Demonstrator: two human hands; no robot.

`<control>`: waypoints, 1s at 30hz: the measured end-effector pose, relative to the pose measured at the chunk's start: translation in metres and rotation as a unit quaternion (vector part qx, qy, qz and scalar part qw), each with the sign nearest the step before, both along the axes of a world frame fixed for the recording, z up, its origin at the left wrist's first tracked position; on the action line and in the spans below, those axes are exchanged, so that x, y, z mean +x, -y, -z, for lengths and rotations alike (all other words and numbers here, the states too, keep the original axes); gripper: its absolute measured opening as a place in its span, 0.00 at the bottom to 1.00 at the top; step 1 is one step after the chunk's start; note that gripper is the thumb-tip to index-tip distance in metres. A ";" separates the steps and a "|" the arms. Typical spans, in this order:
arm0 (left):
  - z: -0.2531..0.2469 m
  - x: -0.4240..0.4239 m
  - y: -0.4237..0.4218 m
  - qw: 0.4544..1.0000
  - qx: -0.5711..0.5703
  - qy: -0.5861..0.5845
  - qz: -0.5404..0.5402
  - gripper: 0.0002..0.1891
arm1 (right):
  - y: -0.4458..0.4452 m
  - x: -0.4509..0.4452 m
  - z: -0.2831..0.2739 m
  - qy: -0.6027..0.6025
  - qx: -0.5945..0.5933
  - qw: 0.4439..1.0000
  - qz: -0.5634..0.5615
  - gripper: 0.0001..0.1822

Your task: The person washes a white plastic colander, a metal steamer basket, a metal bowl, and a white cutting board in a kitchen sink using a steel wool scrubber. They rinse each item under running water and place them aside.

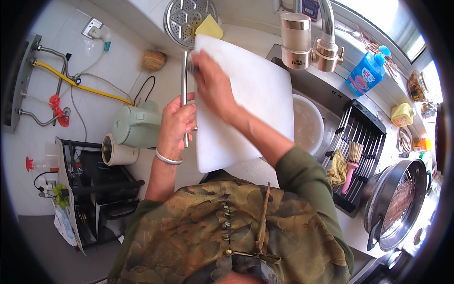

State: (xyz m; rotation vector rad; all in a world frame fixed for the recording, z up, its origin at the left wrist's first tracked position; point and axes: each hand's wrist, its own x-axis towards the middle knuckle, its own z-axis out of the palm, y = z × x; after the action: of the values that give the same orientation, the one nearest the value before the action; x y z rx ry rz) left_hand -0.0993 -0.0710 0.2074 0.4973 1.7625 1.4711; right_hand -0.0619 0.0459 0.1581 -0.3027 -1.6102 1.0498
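Note:
A white plastic cutting board (244, 103) stands before me, tilted, with a metal bar handle (184, 88) along its left side. My left hand (181, 117), with a silver bangle above it, grips this handle near its lower half. My right hand (214, 87) reaches across the board's face to the top of the handle. Its fingers are blurred and close around a grey scrubber (192, 65), probably steel wool, pressed between handle and board edge. Part of the scrubber is hidden by the fingers.
Right of the board, a white basin (320, 126) of cloudy water sits in the sink below a faucet filter (296, 41). A roll-up drying rack (369, 142) holds a yellow cloth (337, 168) and a pink-handled brush (350, 177). A green kettle (136, 124) stands left.

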 end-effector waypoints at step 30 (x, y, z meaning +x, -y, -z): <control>0.005 -0.002 -0.001 1.000 -0.009 0.006 -0.002 0.21 | -0.107 -0.002 0.103 0.106 -0.170 0.963 0.181 0.08</control>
State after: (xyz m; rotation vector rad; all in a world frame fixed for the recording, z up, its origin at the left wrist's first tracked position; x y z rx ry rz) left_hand -0.1016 -0.0696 0.2027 0.4750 1.7662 1.4557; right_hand -0.0635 0.1527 0.0552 -0.9325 -1.4787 1.0275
